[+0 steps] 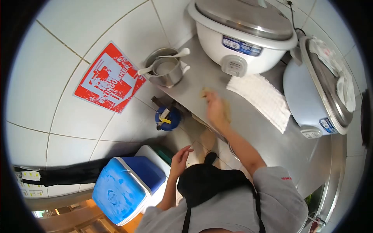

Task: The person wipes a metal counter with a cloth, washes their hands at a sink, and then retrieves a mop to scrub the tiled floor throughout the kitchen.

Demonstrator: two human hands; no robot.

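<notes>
My right hand (216, 110) is over the steel counter (196, 81), blurred and pressed down on what looks like a beige cloth (227, 108). Bits of the cloth show on both sides of the hand; the rest is hidden under it. Away from the counter, my left hand (181, 157) hangs in front of my body with its fingers loosely bent and apart, holding nothing. A folded white towel (262, 99) lies on the counter to the right of my right hand. Metal pots (167, 72) with white-handled spoons stand at the counter's left end.
A large white rice cooker (244, 39) stands at the back, and a second rice cooker (314, 93) is on the right. Below the counter edge is a blue round container (171, 120). A blue cooler box (120, 192) is at lower left. A red extinguisher sign (110, 77) hangs on the tiles.
</notes>
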